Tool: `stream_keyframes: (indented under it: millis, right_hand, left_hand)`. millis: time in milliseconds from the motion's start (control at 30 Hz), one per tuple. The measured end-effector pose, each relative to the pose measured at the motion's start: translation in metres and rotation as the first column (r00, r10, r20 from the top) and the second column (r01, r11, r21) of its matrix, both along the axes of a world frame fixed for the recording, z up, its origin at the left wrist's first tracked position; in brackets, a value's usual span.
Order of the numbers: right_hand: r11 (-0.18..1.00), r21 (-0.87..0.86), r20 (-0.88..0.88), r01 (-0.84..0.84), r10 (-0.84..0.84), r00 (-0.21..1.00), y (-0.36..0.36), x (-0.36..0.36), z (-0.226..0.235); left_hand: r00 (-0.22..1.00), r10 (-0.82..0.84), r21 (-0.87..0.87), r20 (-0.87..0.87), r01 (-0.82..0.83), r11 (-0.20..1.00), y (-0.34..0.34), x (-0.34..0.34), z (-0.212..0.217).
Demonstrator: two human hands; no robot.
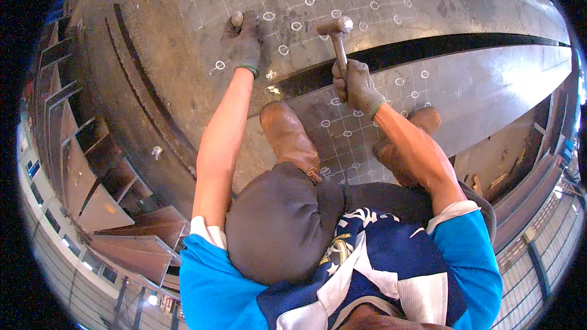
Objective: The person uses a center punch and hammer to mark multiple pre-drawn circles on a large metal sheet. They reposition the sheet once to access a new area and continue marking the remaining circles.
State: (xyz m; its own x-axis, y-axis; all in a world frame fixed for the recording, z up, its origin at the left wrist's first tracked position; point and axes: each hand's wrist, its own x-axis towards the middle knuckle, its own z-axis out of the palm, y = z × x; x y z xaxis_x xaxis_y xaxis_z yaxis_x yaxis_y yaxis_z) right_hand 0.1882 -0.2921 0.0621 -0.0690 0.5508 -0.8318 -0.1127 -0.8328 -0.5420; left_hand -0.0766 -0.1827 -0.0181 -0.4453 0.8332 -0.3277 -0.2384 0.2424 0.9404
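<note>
I crouch on a large grey steel plate (pixel 465 79) marked with a white chalk grid and small chalk circles. My left hand (pixel 243 46), in a dark glove, holds a short metal punch (pixel 236 19) upright against the plate near a circle. My right hand (pixel 356 85), also gloved, grips the handle of a steel hammer (pixel 336 33); its head hangs just above the plate, to the right of the punch. My brown boots (pixel 287 137) stand on the plate below my hands.
A dark gap (pixel 428 46) runs between two plates past the hammer. Upright steel rib plates (pixel 92 165) line the left side. A small white scrap (pixel 157 151) lies on the dark floor strip. Railings and beams show at the lower right (pixel 538 208).
</note>
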Motion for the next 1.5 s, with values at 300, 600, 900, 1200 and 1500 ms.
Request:
stream_keyframes:
  millis: [300,600,900,1200,1500]
  right_hand:
    - [0.888,-0.391,-0.283,0.24,-0.364,0.887,-0.058,-0.029,-0.013]
    - [0.84,-0.479,-0.347,0.253,-0.447,0.825,-0.055,-0.002,-0.026]
    - [0.845,-0.488,-0.372,0.218,-0.427,0.824,-0.061,-0.004,-0.04]
    - [0.862,-0.453,-0.386,0.229,-0.421,0.821,-0.066,-0.004,-0.052]
    - [0.975,-0.147,-0.137,0.166,-0.187,0.973,-0.061,-0.006,-0.057]
  left_hand:
    - [0.958,-0.267,-0.06,-0.104,0.262,0.963,-0.015,0.041,-0.012]
    - [0.819,-0.467,-0.272,-0.333,0.391,0.879,-0.012,0.078,0.049]
    - [0.873,-0.415,-0.193,-0.255,0.375,0.907,-0.012,0.065,0.005]
    - [0.935,-0.336,-0.135,-0.11,0.321,0.937,-0.011,0.069,0.017]
    - [0.859,-0.432,-0.093,-0.276,0.423,0.901,-0.007,0.063,0.01]
